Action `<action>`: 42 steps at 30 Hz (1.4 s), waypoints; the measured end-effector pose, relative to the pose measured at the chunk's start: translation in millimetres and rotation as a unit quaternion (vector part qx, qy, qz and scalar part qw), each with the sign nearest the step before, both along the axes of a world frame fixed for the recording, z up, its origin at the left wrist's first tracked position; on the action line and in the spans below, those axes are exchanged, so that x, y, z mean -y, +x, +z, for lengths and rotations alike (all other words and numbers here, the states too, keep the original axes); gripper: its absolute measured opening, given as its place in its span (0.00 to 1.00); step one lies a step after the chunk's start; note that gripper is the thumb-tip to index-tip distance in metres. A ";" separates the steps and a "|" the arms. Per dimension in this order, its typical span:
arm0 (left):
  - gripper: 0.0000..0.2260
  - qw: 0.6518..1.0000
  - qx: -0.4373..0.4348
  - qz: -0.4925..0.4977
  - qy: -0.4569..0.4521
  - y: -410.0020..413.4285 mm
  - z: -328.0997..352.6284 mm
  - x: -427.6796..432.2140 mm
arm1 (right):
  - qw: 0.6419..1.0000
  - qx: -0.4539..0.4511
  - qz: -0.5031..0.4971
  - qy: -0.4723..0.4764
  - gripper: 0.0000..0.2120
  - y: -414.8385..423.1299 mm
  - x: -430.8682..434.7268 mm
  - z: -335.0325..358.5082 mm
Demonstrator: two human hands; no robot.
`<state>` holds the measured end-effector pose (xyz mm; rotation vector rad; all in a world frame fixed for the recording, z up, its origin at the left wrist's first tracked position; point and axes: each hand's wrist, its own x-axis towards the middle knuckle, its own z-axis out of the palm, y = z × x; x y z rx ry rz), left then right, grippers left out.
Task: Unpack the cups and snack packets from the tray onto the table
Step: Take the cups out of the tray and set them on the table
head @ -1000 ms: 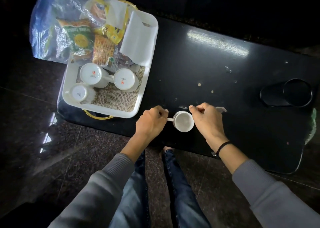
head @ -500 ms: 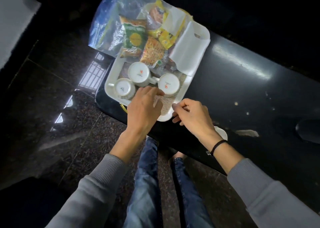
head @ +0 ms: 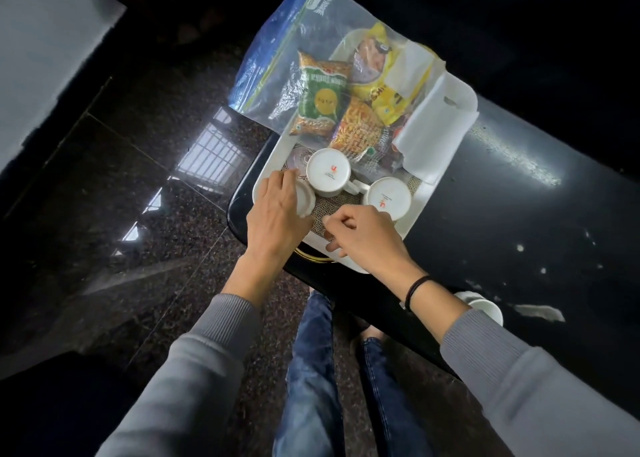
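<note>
A white tray [head: 462, 89] sits on the left end of a black table [head: 519, 207]. Three white cups stand upside down in it on a burlap mat [head: 341, 202]. My left hand [head: 277, 214] is closed over the near-left cup [head: 304, 198]. The middle cup [head: 329, 172] and the right cup [head: 389, 196] stand free. My right hand [head: 363, 238] hovers over the tray's near edge, fingers loosely curled, holding nothing. A clear zip bag [head: 294, 40] holds snack packets: a green one [head: 320, 98], an orange one [head: 360, 127], a yellow one [head: 391, 78]. One cup [head: 485, 309] stands upright on the table.
A white folded paper [head: 436, 134] lies at the tray's right side. Crumbs and a pale scrap [head: 540, 311] dot the table to the right. The table's near edge runs diagonally above my knees. Dark polished floor lies to the left.
Both hands left the cup set down on the table and moved left to the tray. My left hand has closed on the near-left cup; the view swung left.
</note>
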<state>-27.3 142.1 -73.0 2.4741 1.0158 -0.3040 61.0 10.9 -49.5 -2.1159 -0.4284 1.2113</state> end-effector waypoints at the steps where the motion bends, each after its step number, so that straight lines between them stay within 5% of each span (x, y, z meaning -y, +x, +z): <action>1: 0.35 1.000 -0.001 0.002 -0.005 -0.1 -0.1 -1.5 | 1.000 -0.002 0.000 -0.002 0.12 0.9 0.0 -0.9; 11: 0.33 0.968 0.112 0.170 -0.146 -11.7 28.6 22.0 | 0.998 -0.050 -0.044 0.020 0.10 9.7 28.8 1.6; 20: 0.21 0.876 0.161 0.295 -0.345 -3.3 53.0 65.1 | 0.974 -0.164 -0.118 0.100 0.24 13.6 79.8 16.3; 27: 0.15 0.853 0.144 0.212 -0.455 31.8 64.2 119.6 | 0.948 -0.192 -0.211 0.138 0.22 20.3 145.0 28.9; 35: 0.17 0.867 0.065 0.075 -0.489 78.2 65.6 199.6 | 0.907 -0.120 -0.366 0.170 0.20 28.6 236.8 40.0; 39: 0.20 0.896 0.014 -0.030 -0.442 96.4 64.3 235.1 | 0.910 -0.023 -0.398 0.116 0.22 29.6 287.9 37.5; 42: 0.18 0.941 -0.005 -0.122 -0.317 105.9 62.5 256.0 | 0.922 0.075 -0.378 0.024 0.24 27.6 323.1 29.9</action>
